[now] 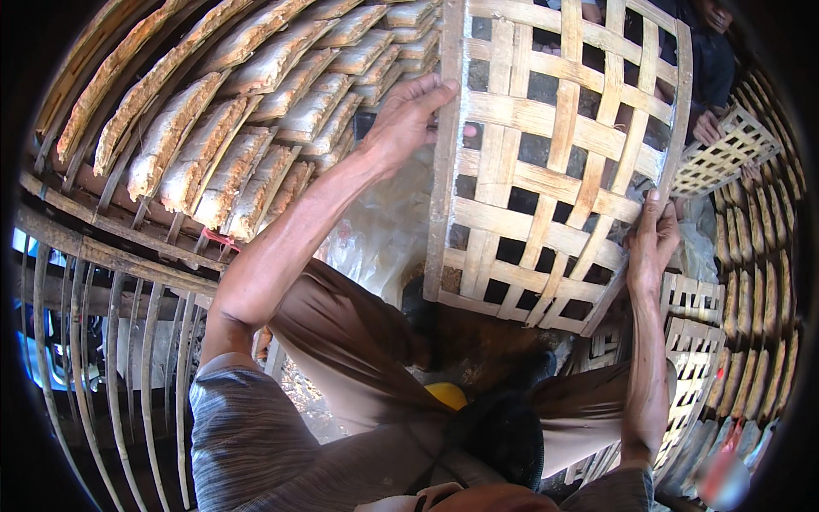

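Observation:
A woven bamboo lattice panel (567, 128) with wooden side rails stands tilted up in front of me, held between both hands. My left hand (411, 115) is closed on its left rail near the upper part, with the thumb on the near side. My right hand (653, 243) grips the right rail lower down, thumb pointing up along it. Parts of the fingers of both hands are hidden behind the rails. Through the gaps in the weave only dark shapes show. My knees are spread on either side below the panel.
Rows of thick, pale-topped slabs with rough brown edges (294, 81) lie on slats at upper left. Clear plastic sheeting (367, 256) hangs beside them. Bamboo bars (113, 358) line the lower left. At right, another person's hand (706, 128) holds a smaller lattice panel (729, 154); more lattice panels (695, 341) stand below.

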### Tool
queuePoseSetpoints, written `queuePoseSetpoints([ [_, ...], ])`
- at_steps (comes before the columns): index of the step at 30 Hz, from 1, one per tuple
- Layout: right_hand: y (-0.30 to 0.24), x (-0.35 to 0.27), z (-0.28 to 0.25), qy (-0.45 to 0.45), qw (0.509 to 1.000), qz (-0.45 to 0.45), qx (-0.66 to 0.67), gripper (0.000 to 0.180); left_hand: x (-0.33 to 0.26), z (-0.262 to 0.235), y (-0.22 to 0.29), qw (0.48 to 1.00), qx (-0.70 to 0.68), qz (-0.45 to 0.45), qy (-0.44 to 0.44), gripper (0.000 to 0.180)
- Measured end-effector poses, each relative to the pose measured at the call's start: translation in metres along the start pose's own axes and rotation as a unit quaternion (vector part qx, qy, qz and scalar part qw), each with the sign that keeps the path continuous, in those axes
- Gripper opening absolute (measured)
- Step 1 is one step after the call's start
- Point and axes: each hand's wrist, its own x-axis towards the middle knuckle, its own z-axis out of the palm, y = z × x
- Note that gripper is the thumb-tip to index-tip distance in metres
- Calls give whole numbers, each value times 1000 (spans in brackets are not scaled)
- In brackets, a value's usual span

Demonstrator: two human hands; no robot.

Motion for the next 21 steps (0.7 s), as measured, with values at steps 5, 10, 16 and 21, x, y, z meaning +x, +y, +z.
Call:
queuePoseSetpoints([
  [5, 13, -12, 12, -7, 998, 4, 65, 33, 1, 8, 6, 996, -14, 62, 60, 35],
  [10, 16, -16, 12, -161, 986, 43, 4, 50, 1, 12, 14, 977, 70, 93, 181, 37],
  [16, 81, 16, 16, -415, 841, -13, -347, 54, -8, -25, 52, 927, 242, 190, 215, 44],
  [21, 203, -65, 59, -568, 677, 70, -463, 46, 4, -53, 56, 815, 429, 231, 312, 49],
])
